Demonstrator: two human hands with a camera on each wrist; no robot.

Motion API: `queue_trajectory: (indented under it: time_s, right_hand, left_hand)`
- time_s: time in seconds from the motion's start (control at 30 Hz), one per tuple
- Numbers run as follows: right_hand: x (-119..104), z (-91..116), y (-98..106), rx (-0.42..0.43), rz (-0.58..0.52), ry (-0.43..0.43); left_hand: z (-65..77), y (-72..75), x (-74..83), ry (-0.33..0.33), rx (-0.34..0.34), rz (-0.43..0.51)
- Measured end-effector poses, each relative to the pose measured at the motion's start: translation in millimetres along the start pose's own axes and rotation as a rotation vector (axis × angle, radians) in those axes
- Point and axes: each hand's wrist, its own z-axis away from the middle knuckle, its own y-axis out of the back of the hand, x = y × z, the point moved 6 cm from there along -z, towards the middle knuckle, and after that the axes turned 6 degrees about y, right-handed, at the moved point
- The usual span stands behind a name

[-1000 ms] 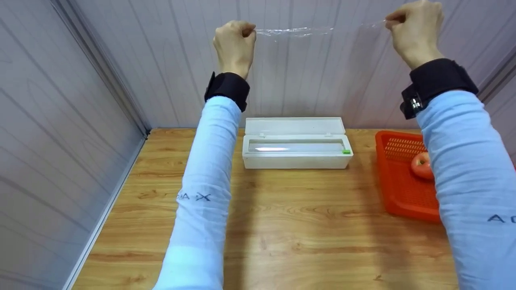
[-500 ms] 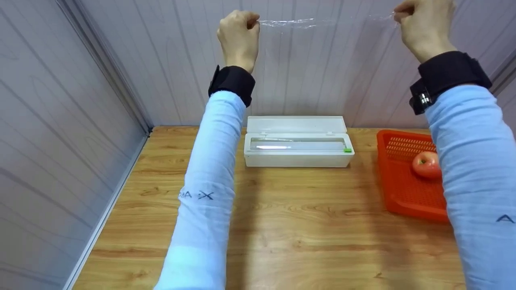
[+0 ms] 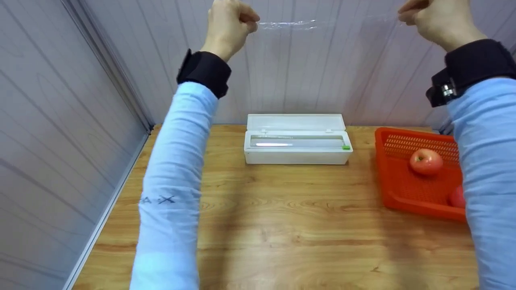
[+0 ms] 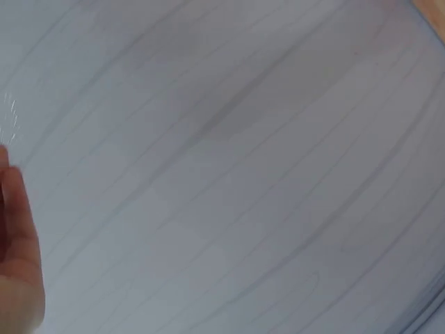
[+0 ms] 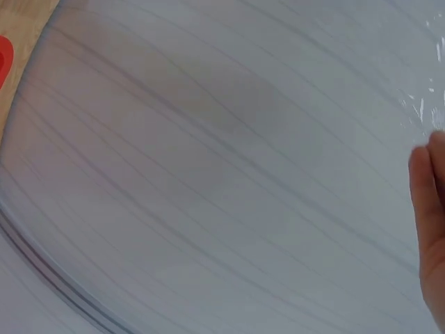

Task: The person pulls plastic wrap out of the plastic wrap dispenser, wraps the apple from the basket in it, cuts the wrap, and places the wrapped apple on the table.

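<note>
Both hands are raised high in front of the back wall, with a sheet of clear plastic wrap (image 3: 288, 25) stretched between them. My left hand (image 3: 229, 25) pinches its left end between thumb and fingers. At the other end my right hand (image 3: 441, 21) pinches the film in the same way. In the left wrist view the thumb (image 4: 19, 209) shows at the left edge, with glints of film above it. Below the hands, a white plastic wrap box (image 3: 298, 157) stands on the table with its lid raised, a roll of film inside and a green slide cutter (image 3: 346, 148) at its right end.
An orange-red basket (image 3: 389, 189) stands at the right of the wooden table (image 3: 306, 225). In it lie an apple (image 3: 426, 162) and another reddish fruit (image 3: 457, 196), partly behind the right sleeve. Grey panel walls (image 3: 60, 141) rise at the left and back.
Both hands have risen with the film, the right one also moving rightward. Both forearms have spread outward, uncovering more of the basket and the second fruit.
</note>
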Motion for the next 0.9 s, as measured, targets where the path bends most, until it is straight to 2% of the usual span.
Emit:
queue_trajectory:
  time_s: [0.17,0.33,0.47,0.57,0.63,0.73,0.8,0.9]
  right_hand:
    - [6,4,9,-0.184,0.098,0.050]
    - [13,10,12,-0.370,0.063,0.104]
    - [15,16,10,-0.495,0.059,0.117]
    - [16,23,6,-0.581,0.104,0.083]
    - [17,30,1,-0.660,0.170,0.053]
    - [18,44,-11,-0.843,0.231,0.007]
    - [17,56,-21,-0.981,0.230,0.012]
    - [15,78,-37,-1.171,0.157,0.009]
  left_hand:
    - [11.2,10.6,0.5,-0.029,-0.167,-0.037]
    - [27.9,21.9,2.1,-0.080,-0.317,-0.067]
    - [42.5,29.5,-0.6,-0.097,-0.437,-0.089]
    - [54.8,30.8,-3.1,-0.105,-0.556,-0.103]
    - [64.3,29.4,-5.6,-0.090,-0.652,-0.106]
    - [79.8,23.5,-11.7,-0.034,-0.807,-0.109]
    - [90.5,17.7,-16.1,0.016,-0.911,-0.107]
    - [106.2,5.6,-24.2,0.064,-1.055,-0.124]
